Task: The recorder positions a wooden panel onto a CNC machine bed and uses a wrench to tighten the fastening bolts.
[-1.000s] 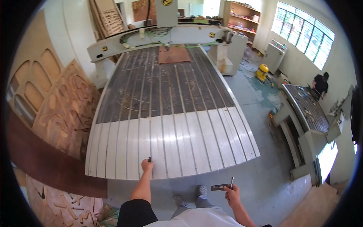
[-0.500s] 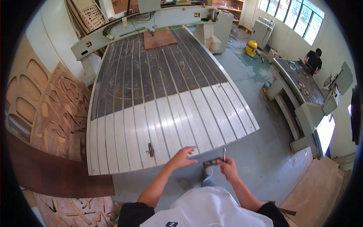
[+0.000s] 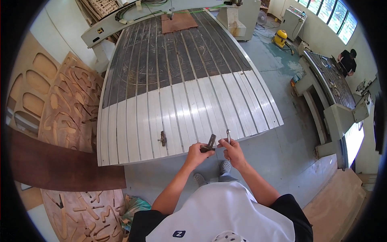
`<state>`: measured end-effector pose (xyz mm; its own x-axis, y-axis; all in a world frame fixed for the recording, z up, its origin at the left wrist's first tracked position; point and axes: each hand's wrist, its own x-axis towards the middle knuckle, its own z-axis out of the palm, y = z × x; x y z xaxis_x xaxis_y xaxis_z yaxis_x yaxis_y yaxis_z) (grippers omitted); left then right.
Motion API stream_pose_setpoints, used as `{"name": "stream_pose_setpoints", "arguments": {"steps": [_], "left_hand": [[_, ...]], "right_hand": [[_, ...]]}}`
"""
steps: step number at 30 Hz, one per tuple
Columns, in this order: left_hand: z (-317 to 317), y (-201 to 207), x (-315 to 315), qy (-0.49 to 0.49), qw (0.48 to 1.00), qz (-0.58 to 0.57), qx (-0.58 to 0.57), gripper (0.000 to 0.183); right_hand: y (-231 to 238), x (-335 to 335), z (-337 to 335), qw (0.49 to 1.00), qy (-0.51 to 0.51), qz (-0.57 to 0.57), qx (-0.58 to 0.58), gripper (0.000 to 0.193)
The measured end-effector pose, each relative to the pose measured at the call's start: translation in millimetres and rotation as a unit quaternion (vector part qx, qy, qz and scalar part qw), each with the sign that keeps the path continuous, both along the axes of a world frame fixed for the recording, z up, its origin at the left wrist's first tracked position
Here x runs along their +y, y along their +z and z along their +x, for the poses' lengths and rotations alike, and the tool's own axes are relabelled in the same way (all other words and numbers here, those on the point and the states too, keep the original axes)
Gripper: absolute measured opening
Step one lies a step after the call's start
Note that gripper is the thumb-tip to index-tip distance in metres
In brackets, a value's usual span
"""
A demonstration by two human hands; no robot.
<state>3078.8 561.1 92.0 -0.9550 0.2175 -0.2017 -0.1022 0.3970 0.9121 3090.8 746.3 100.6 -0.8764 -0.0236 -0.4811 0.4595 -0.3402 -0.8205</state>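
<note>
My left hand [image 3: 195,156] is closed around a dark metal clamp [image 3: 210,142], an angled piece with one arm pointing up and away. In my right hand [image 3: 234,154] a silver wrench [image 3: 228,135] stands with its head up, the fingers wrapped around its shaft. Both hands are close together at the near edge of the large slotted machine bed [image 3: 133,133]. A second dark clamp [image 3: 163,138], with a small bolt sticking out to its left, lies on the bed's bare metal part, left of my hands.
A brown board [image 3: 179,23] lies at the bed's far end, beneath the gantry [image 3: 121,16]. Cut-out wooden panels [image 3: 66,105] lean at left; a curved brown sheet [image 3: 68,167] is nearer. Right are a yellow vacuum [image 3: 280,38], another machine table [image 3: 326,76] and a person [image 3: 347,62].
The dark clamp has passed from my right hand to my left, which was open before. My right hand keeps the wrench. My view has tilted down, and both hands are closer together.
</note>
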Motion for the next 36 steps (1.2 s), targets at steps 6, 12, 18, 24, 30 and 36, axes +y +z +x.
{"name": "stream_pose_setpoints", "arguments": {"steps": [6,12,18,24,30,36], "left_hand": [[5.7,-16.6,9.1,0.028,0.965,0.202,-0.166,0.023],[9.9,-50.2,32.3,0.045,0.991,0.075,-0.103,0.023],[18.9,-131.4,60.3,0.027,0.984,-0.173,-0.028,0.031],[14.8,-162.0,70.4,0.053,0.971,-0.217,-0.084,0.027],[-6.7,-173.7,76.2,0.026,0.946,-0.311,0.086,0.024],[-22.6,-174.1,69.7,-0.017,0.943,-0.312,0.114,0.026]], "right_hand": [[-33.5,6.5,12.8,0.989,0.115,-0.069,-0.065,0.027],[-86.9,13.4,13.5,0.977,0.032,-0.143,-0.156,0.012],[-176.7,10.5,22.0,0.926,-0.053,-0.225,-0.298,0.013],[-222.1,4.6,15.4,0.901,-0.063,-0.273,-0.33,0.017],[-241.0,-16.8,-17.7,0.876,-0.128,-0.332,-0.325,0.021],[-251.3,-19.8,-19.5,0.824,-0.176,-0.433,-0.322,0.019]]}}
